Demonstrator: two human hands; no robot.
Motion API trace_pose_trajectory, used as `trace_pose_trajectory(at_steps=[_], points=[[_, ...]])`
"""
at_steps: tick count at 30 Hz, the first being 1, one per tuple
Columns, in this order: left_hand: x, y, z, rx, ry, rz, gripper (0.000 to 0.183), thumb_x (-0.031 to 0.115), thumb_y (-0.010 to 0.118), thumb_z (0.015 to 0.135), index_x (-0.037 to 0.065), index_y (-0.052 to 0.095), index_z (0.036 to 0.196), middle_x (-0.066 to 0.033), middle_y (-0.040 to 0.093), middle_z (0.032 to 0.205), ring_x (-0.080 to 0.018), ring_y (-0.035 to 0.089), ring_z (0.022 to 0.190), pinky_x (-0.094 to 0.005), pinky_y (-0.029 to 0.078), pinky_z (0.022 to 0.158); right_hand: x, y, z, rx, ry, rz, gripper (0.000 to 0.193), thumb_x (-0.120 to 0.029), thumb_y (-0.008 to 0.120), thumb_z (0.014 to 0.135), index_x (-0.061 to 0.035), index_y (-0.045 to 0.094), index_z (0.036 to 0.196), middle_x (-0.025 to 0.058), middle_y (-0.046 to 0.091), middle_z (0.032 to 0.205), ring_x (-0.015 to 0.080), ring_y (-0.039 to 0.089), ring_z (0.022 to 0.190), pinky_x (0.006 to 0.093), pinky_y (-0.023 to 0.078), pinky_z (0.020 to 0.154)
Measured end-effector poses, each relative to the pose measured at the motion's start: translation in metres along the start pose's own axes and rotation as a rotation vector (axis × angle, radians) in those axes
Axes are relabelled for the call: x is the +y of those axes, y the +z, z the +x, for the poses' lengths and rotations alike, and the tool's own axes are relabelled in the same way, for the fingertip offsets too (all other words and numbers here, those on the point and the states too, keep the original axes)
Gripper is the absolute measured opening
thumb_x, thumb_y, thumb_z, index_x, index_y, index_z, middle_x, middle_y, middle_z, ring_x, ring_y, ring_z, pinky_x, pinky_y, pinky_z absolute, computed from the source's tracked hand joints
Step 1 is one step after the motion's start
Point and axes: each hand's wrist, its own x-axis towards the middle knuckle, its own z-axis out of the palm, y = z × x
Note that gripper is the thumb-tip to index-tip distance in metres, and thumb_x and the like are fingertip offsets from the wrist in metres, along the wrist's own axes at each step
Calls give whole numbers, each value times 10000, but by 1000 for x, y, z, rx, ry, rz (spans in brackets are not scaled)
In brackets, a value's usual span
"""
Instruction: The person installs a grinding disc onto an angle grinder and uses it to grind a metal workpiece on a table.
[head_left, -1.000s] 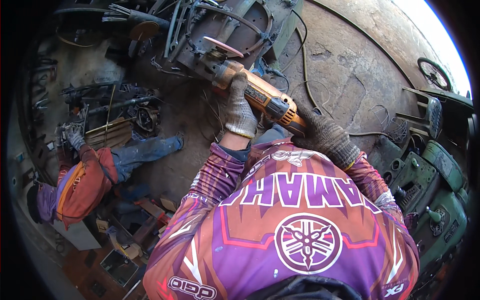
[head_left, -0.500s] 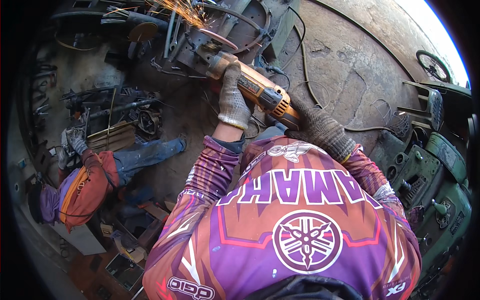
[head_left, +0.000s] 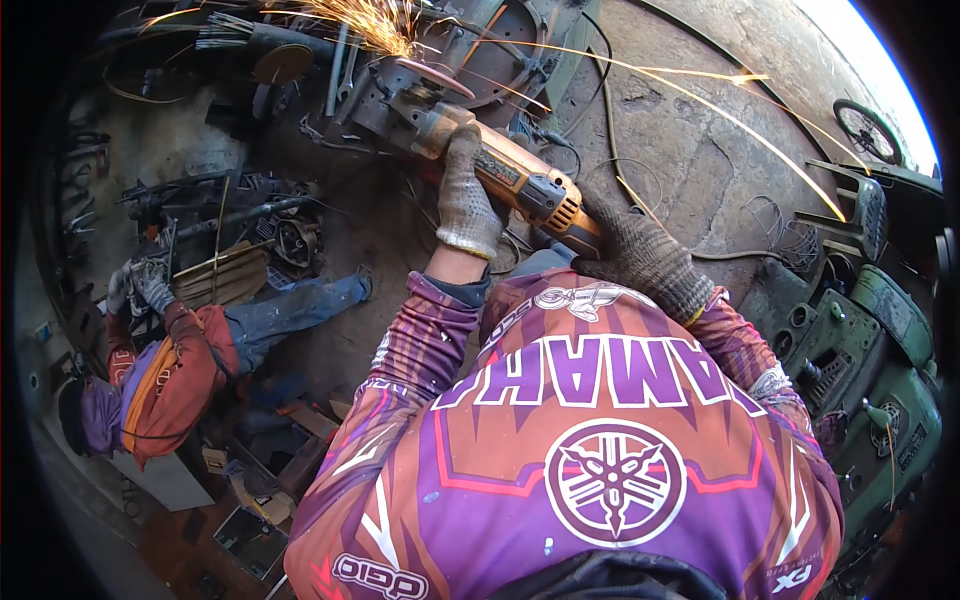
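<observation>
An orange and black angle grinder [head_left: 520,180] lies across both my gloved hands. My left hand [head_left: 468,195], in a light grey knit glove, is wrapped round its body just behind the head. At the rear end, my right hand [head_left: 645,250] in a darker glove grips the grinder; part of its fingers is hidden. The reddish grinding disc [head_left: 437,78] meets a dark metal workpiece [head_left: 380,95] at the top of the view, and bright sparks [head_left: 365,22] spray from there. Exactly where the disc touches is hard to make out.
At left a person [head_left: 185,375] in a red-orange top works with gloved hands beside scattered metal parts [head_left: 290,235]. Green machinery [head_left: 870,380] stands at right, near a plastic chair [head_left: 855,205]. A hose [head_left: 612,140] runs over the concrete floor [head_left: 690,120]. Spanners [head_left: 345,75] lie near the workpiece.
The spark spray has grown, with long streaks now flying right across the floor. My hands and the grinder have barely moved. The person at left has shifted their hands and head slightly.
</observation>
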Motion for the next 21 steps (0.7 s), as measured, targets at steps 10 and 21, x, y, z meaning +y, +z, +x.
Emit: trace_pose_trajectory(at_steps=[10,21], points=[[2,4,-3,-17,24,38,672,566,709,911,76,547,1341,-147,641,1208,-341,653,1123,-503,556,999,-6,-4,-2,51,-25,5,944,-319,900,758,-137,416,1548,266,649,1307,424,655,1196,467,534,1017],[1,10,-14,17,-4,-5,733,540,765,884,138,471,1423,-148,594,1236,-339,648,1119,-500,579,970,-14,-18,-9,-8,41,-58,931,-326,889,766,-122,421,1545,269,689,1208,448,681,1114,488,551,944]])
